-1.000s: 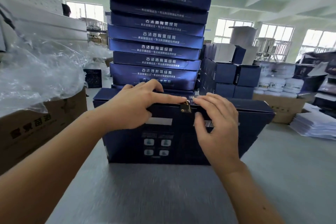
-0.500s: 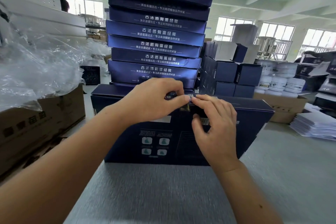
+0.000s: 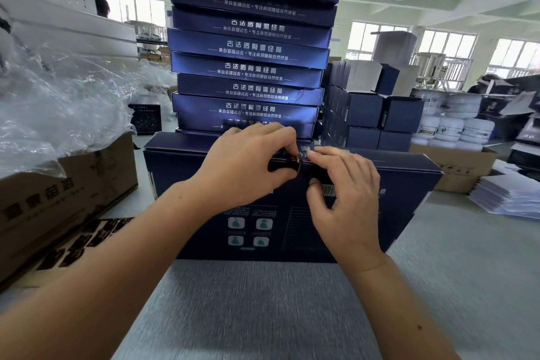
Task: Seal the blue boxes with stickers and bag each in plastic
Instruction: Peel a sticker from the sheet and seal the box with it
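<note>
Stacked blue boxes (image 3: 248,48) read, seemingly, "古法透骨温经膏"; left hand (image 3: 248,168) pinches sticker (image 3: 293,163).

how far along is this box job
Done: nothing shows as bagged; the stack behind looks bare, and its seals are out of sight. In hand: the left hand pinches a sticker at the top seam of the box, while the right hand presses that edge. Left: smoothing the sticker down, then bagging the box in plastic from the heap at left.

Under left hand (image 3: 248,165), sticker (image 3: 295,160) mostly hidden; stack (image 3: 248,50) top cut off by edge.
</note>
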